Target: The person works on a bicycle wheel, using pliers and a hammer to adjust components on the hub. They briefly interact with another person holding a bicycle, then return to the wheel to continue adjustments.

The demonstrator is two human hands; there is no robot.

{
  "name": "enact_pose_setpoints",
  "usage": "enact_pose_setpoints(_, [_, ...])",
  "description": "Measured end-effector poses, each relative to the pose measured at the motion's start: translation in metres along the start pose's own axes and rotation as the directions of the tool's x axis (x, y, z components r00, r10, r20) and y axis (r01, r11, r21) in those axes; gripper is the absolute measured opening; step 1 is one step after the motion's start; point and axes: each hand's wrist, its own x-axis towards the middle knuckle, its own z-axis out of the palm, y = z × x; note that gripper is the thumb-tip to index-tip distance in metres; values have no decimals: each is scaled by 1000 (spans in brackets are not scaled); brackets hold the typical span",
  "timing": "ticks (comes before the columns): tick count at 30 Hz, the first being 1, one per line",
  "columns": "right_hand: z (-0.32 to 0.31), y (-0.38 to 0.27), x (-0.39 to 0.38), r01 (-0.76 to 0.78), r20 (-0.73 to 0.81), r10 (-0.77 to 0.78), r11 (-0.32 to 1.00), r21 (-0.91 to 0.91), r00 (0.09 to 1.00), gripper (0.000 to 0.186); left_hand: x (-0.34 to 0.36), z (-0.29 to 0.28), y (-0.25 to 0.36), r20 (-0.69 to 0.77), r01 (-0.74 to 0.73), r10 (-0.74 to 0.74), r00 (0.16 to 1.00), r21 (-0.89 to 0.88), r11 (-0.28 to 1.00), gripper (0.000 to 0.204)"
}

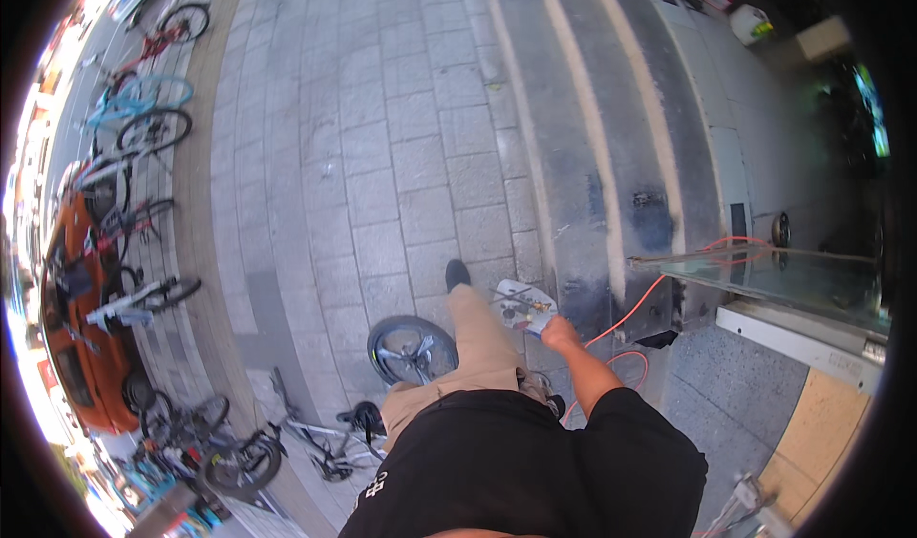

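Note:
My right hand (558,333) is closed on the near edge of a pale, shallow tray (540,320), held out at my right side. Several small dark items and what look like long thin tools lie in it, too small to name. My left hand does not show; my black shirt covers that side. A bicycle wheel (413,349) with a black tyre is beside my left leg. One dark shoe (458,273) points forward on the paving.
Grey stone steps (611,156) rise on the right. An orange cable (626,314) runs past a glass panel (793,285). Behind the wheel, a bicycle (330,443) lies or stands at the left. Parked bicycles (153,132) and an orange car (81,318) line the far left.

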Motion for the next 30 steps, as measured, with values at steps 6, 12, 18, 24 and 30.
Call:
enact_pose_setpoints(6, [-87,-66,3,-16,-30,24,971,240,999,49,27,-23,318,95,-439,429,898,125,890,34])
enact_pose_setpoints(12, [-121,-87,65,26,-270,124,871,490,955,52,25,-49,527,155,-566,545,824,254,784,34])
enact_pose_setpoints(18, [-116,-93,21,-340,142,487,345,875,862,33,41,-90,697,146,-452,438,887,462,763,34])
enact_pose_setpoints(24, [-54,-133,-50,-451,359,331,264,852,873,20,35,-55,1041,176,-622,736,653,679,390,33])
enact_pose_setpoints(30, [-100,-178,5,-494,417,319,212,843,851,22,-186,181,1323,506,-846,860,59,482,-225,33])
